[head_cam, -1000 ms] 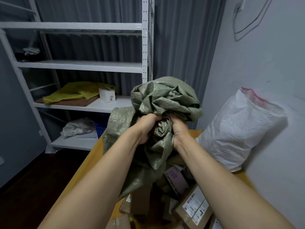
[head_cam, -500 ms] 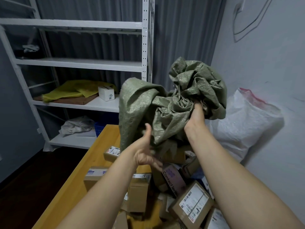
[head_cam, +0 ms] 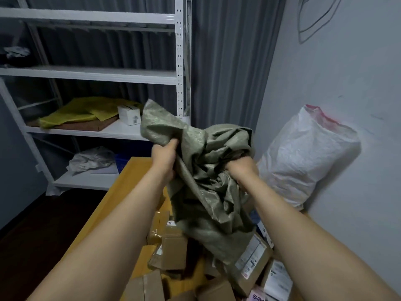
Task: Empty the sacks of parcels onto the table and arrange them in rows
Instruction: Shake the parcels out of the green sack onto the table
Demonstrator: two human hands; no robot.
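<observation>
Green sack (head_cam: pixel 201 170): crumpled, gripped by left hand (head_cam: pixel 163 155) and right hand (head_cam: pixel 240 168).
Parcels (head_cam: pixel 173 250): heaped on table (head_cam: pixel 128 181) beneath (unsorted).
White sack (head_cam: pixel 303 157): against wall.

The left hand (head_cam: pixel 163 158), open a moment ago, grips the green sack (head_cam: pixel 206 181) at its nine o'clock edge; the sack hangs lower.

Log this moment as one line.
left hand: grips green sack | right hand: grips green sack | parcels: heaped on table | white sack: bulging
</observation>
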